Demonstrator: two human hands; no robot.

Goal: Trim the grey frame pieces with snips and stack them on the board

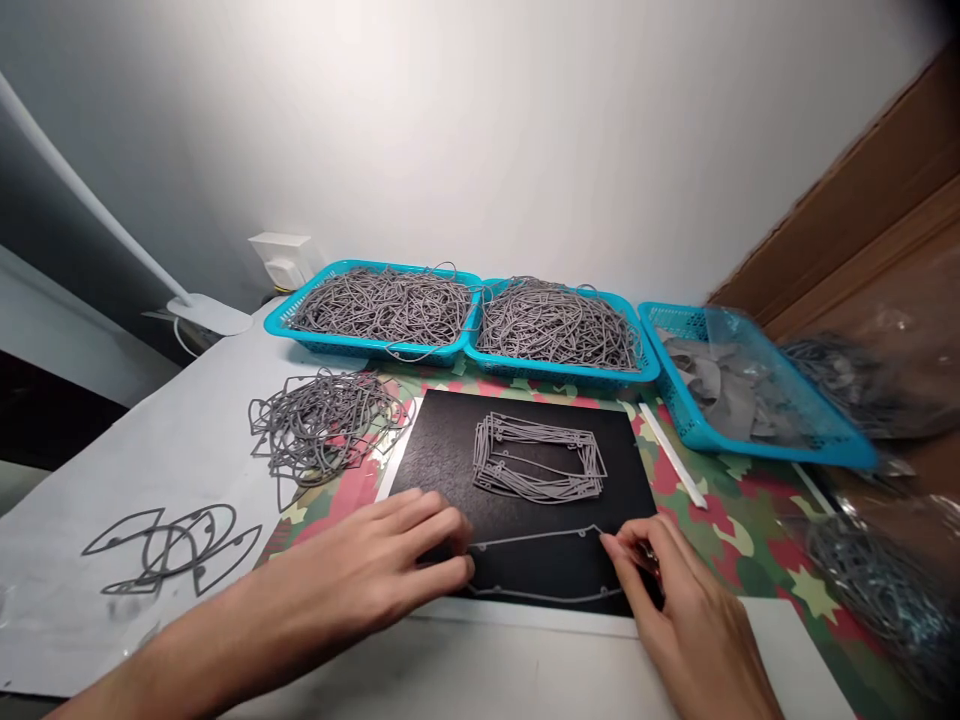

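Note:
A thin grey rubber gasket lies spread flat on the near part of a black mat. My left hand rests palm down on the mat, fingers stretched out, fingertips on the gasket's left end. My right hand pinches the gasket's right end between fingertips. Behind it on the mat sits a neat stack of similar gaskets.
A tangled heap of gaskets lies left of the mat, a few loose ones nearer me. Two turquoise baskets full of gaskets and a third basket stand at the back. Bags lie at right.

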